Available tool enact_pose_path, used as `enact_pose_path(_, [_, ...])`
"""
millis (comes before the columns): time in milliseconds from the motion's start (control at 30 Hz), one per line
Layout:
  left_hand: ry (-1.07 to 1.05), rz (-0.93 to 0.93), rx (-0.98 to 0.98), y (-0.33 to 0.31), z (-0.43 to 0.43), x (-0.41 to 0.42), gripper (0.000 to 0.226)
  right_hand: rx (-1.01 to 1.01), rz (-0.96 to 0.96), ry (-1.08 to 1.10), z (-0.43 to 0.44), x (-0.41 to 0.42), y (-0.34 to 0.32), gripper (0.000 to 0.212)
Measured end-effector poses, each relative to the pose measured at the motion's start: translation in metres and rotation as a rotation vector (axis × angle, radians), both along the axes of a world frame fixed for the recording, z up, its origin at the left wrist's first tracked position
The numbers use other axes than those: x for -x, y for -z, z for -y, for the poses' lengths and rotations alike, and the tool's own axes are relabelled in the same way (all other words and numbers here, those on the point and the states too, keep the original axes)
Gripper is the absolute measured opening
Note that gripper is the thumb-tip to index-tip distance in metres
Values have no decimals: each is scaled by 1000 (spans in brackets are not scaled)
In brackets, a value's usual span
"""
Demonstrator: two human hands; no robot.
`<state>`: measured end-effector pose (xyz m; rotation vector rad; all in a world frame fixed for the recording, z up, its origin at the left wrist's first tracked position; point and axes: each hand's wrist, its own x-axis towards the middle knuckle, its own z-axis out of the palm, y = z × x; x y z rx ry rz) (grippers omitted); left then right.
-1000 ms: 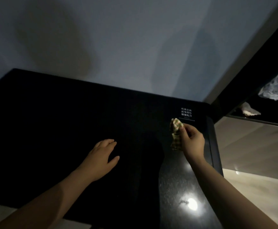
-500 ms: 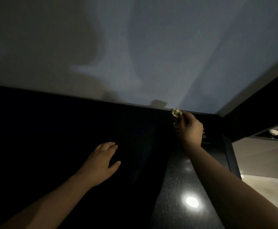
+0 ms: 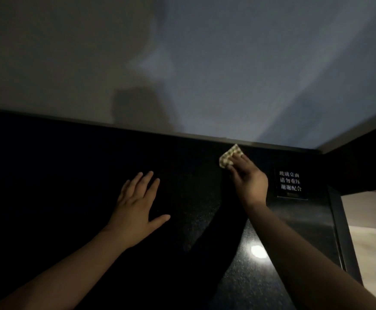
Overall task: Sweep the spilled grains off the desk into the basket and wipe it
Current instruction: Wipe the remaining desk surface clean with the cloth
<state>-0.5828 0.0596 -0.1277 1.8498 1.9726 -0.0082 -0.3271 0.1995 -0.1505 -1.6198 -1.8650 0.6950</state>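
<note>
Wiping is judged to be the step in hand. A checked cloth (image 3: 229, 157) is pinched in the right hand (image 3: 249, 182), fingers & thumb closed on its near part. The cloth is at the far edge of the black desk (image 3: 70, 175), just beside the wall (image 3: 182, 63). Whether it lies flat on the top cannot be told. The left hand (image 3: 137, 206) is laid flat on the desk, fingers spread, nothing held, apart from the cloth.

No grains can be made out: the top is speckled & dim, so specks vs. grains cannot be told apart. The basket is not in view.

For a good wipe, the cloth would be better spread under the fingers than pinched, b/c only a small patch seems usable as held. Strokes are best drawn from the wall edge toward the body & overlapped, so no strip is missed. The seam along the wall deserves a pass, since residue prob. collects there. Pressure should be light: a label (image 3: 291, 182) just right of the right hand warns, in Chinese, of a glass top & asks for no heavy load. The bright reflection (image 3: 258, 251) near the front can be used to check for smears.
</note>
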Motion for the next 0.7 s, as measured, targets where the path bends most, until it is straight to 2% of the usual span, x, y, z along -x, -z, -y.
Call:
enact_pose_path(67, [3,11,-15,3,1,1,100,32,-66,-52,24,-1,-2,27])
enact_pose_path(167, [7,-15,-20,6,1,1,101,192,-289,22,45,-1,-14,21])
enact_pose_path(233, [13,-27,-20,6,1,1,102,125,-352,116,34,-4,-24,18])
enact_pose_path(333, [11,-36,-3,6,1,0,103,-6,-190,203,-1,-12,-32,21])
enact_pose_path(500, [1,-34,7,5,1,-1,100,121,64,131,-15,-11,-12,25])
enact_pose_path(600, [-5,-30,18,3,0,-3,94,82,12,33,13,3,-4,22])
enact_pose_path(700, [-3,-30,1,5,1,-2,94,55,-9,-158,49,14,-3,22])
